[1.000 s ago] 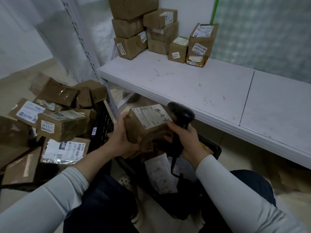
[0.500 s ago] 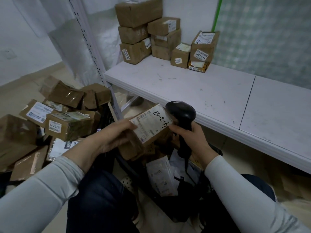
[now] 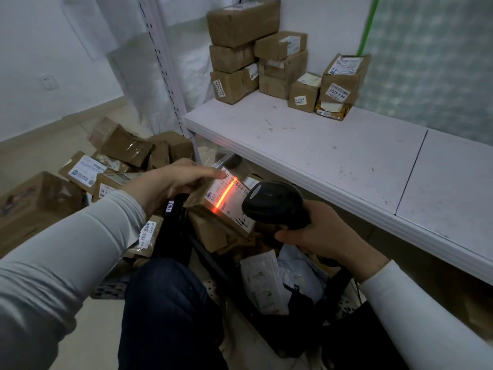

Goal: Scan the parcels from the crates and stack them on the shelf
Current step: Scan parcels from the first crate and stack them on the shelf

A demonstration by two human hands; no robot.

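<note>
Left hand (image 3: 173,182) gripping a brown parcel (image 3: 198,200), right hand (image 3: 325,239) clasped round a black scanner (image 3: 277,204), orange beam across the parcel's label (image 3: 232,194), boxes (image 3: 240,49) stacked at the shelf's (image 3: 320,156) back-left corner

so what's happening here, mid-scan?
Yes, mid-scan. A person crouched by the shelf holds a brown parcel in the left hand and grips a black handheld scanner in the right hand. The scanner's orange line lies across the parcel's label. Several scanned-looking boxes are already stacked at the back of the white shelf. More parcels lie in a pile on the floor to the left.
</note>
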